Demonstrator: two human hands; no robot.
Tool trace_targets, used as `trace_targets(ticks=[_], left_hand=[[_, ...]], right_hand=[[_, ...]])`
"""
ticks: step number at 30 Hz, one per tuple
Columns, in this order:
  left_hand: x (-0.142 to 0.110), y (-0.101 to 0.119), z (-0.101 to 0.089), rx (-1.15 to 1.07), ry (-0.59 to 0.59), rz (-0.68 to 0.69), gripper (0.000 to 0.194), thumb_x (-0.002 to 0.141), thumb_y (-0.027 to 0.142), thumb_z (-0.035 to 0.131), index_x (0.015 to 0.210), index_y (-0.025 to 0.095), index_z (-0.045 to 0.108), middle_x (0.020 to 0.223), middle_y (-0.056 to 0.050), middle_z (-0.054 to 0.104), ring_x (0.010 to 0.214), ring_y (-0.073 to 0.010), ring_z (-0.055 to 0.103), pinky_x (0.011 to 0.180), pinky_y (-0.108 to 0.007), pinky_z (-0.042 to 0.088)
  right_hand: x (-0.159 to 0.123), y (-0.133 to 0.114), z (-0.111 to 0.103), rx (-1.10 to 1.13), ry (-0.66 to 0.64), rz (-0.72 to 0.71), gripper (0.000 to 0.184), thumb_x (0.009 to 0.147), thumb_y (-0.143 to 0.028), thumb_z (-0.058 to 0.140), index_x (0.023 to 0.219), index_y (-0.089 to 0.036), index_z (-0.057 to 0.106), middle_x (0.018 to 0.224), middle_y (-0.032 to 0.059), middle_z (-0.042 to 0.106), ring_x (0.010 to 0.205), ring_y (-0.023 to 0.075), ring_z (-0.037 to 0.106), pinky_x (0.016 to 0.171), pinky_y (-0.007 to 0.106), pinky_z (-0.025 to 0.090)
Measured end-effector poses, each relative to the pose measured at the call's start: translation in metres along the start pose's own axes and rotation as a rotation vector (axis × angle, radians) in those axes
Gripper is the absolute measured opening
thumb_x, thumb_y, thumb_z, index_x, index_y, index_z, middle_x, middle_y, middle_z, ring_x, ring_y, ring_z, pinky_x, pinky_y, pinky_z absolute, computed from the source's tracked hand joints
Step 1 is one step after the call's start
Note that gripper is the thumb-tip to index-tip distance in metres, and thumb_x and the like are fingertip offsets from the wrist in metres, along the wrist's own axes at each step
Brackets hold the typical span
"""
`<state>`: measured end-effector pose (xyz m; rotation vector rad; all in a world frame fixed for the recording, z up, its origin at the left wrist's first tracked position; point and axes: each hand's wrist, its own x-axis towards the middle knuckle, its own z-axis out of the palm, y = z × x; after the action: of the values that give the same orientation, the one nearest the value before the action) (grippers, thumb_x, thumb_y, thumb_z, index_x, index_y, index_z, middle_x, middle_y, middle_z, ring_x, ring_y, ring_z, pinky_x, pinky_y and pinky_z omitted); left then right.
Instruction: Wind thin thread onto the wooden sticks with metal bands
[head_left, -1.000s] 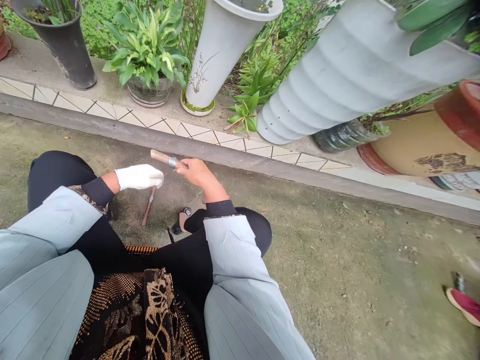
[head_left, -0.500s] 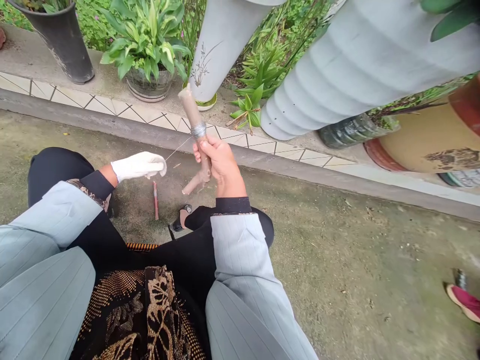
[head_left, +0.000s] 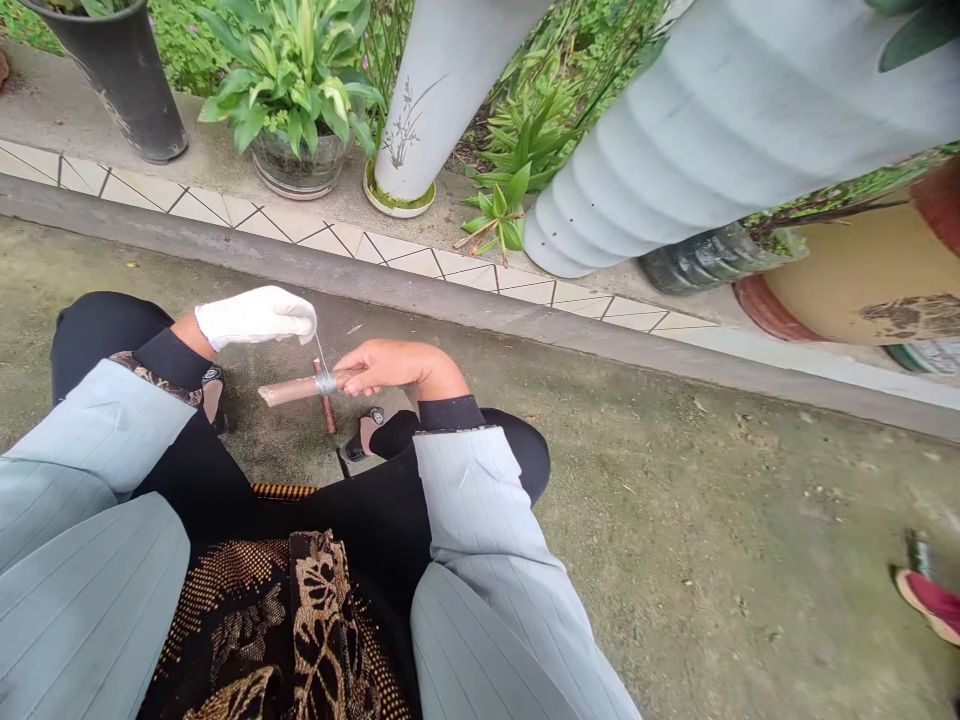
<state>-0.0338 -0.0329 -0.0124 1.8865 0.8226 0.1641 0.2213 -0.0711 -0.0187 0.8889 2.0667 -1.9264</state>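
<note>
My right hand (head_left: 390, 366) is bare and wrapped round a brown wooden stick (head_left: 289, 391), which lies nearly level and points left. Close to my fingers, a band of thin silvery wire (head_left: 325, 383) is wound round the stick. A strand of it rises to my left hand (head_left: 259, 315), which wears a white glove and pinches the strand's end. The stick's other end is hidden by my right hand. Beneath it on the ground lies a short reddish stick (head_left: 328, 408), partly covered from view.
A low ledge with a tiled face (head_left: 300, 228) runs across in front. On it stand a black pot (head_left: 135, 90), a leafy potted plant (head_left: 296, 150), a tall white planter (head_left: 427, 120) and a ribbed grey planter (head_left: 637, 160). Another person's red shoe (head_left: 930, 603) shows at far right.
The stick has swung from nearly upright to level, its wire-wrapped end now toward the left and lower. My right hand has turned with it; the strand between the hands is shorter.
</note>
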Motion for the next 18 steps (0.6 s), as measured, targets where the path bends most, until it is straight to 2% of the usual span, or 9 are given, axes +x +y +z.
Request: trace_targets(ticks=[2,3,6,7,9,11,13,15,18], left_hand=[[0.002,-0.002,0.003,-0.020,0.033,-0.012,0.029,0.085,0.040,0.053,0.079,0.015,0.066,0.074,-0.002,0.063,0.059,-0.0100,0.050,0.058,-0.022,0.039],[0.003,-0.003,0.005,-0.030,0.048,-0.016,0.030,0.085,0.040,0.052,0.080,0.014,0.066,0.072,-0.003,0.062,0.058,-0.0102,0.050,0.058,-0.022,0.039],[0.007,-0.005,0.014,-0.024,0.030,-0.022,0.031,0.087,0.041,0.050,0.085,0.014,0.067,0.066,-0.002,0.058,0.055,-0.0101,0.047,0.054,-0.022,0.037],[0.008,-0.005,0.017,-0.008,-0.002,-0.020,0.032,0.087,0.041,0.050,0.086,0.015,0.067,0.066,-0.002,0.059,0.054,-0.0100,0.047,0.054,-0.022,0.036],[0.009,-0.003,0.022,0.030,-0.095,-0.011,0.032,0.087,0.042,0.050,0.088,0.015,0.069,0.070,-0.002,0.061,0.056,-0.0101,0.048,0.056,-0.022,0.036],[0.009,0.000,0.023,0.060,-0.173,0.010,0.033,0.087,0.041,0.050,0.089,0.015,0.070,0.073,-0.002,0.063,0.060,-0.0104,0.050,0.058,-0.021,0.038],[0.008,0.002,0.020,0.092,-0.184,0.038,0.032,0.087,0.040,0.050,0.088,0.016,0.070,0.076,-0.002,0.064,0.064,-0.0106,0.051,0.062,-0.021,0.039],[0.007,0.002,0.014,0.119,-0.101,0.054,0.030,0.086,0.038,0.050,0.084,0.015,0.068,0.076,-0.001,0.063,0.067,-0.0107,0.052,0.066,-0.021,0.040],[0.006,-0.001,0.007,0.123,0.025,0.037,0.025,0.083,0.034,0.050,0.079,0.015,0.066,0.075,0.000,0.063,0.069,-0.0114,0.053,0.069,-0.022,0.040]], right_hand=[[-0.006,-0.005,0.002,0.135,0.070,-0.150,0.030,0.076,-0.037,0.070,0.095,-0.014,0.066,0.071,-0.0019,0.060,0.059,0.0079,0.050,0.057,0.022,0.042],[-0.009,-0.007,0.002,0.208,0.178,-0.224,0.033,0.075,-0.039,0.071,0.095,-0.014,0.065,0.073,-0.0013,0.061,0.060,0.0077,0.050,0.057,0.022,0.043],[-0.013,-0.005,-0.004,0.370,0.664,-0.377,0.037,0.077,-0.049,0.069,0.089,-0.015,0.061,0.078,0.0008,0.061,0.061,0.0075,0.049,0.058,0.021,0.043],[-0.012,-0.001,-0.007,0.382,0.824,-0.372,0.036,0.079,-0.050,0.066,0.087,-0.016,0.060,0.079,0.0012,0.061,0.061,0.0077,0.050,0.058,0.021,0.043],[-0.008,0.008,-0.014,0.325,1.060,-0.242,0.031,0.085,-0.047,0.059,0.088,-0.016,0.060,0.079,0.0022,0.060,0.062,0.0090,0.051,0.058,0.022,0.043],[-0.002,0.016,-0.018,0.139,1.140,0.019,0.021,0.087,-0.036,0.057,0.091,-0.016,0.062,0.078,0.0029,0.061,0.063,0.0107,0.052,0.060,0.024,0.042],[0.002,0.019,-0.017,-0.148,1.049,0.262,0.014,0.084,-0.027,0.060,0.089,-0.015,0.064,0.077,0.0037,0.062,0.067,0.0128,0.053,0.063,0.025,0.040],[0.003,0.016,-0.013,-0.348,0.775,0.378,0.010,0.080,-0.023,0.063,0.085,-0.016,0.067,0.074,0.0034,0.063,0.068,0.0137,0.054,0.063,0.026,0.037],[-0.001,0.005,-0.004,-0.275,0.246,0.276,0.011,0.080,-0.023,0.062,0.086,-0.016,0.068,0.066,-0.0006,0.060,0.060,0.0109,0.052,0.060,0.024,0.036]])
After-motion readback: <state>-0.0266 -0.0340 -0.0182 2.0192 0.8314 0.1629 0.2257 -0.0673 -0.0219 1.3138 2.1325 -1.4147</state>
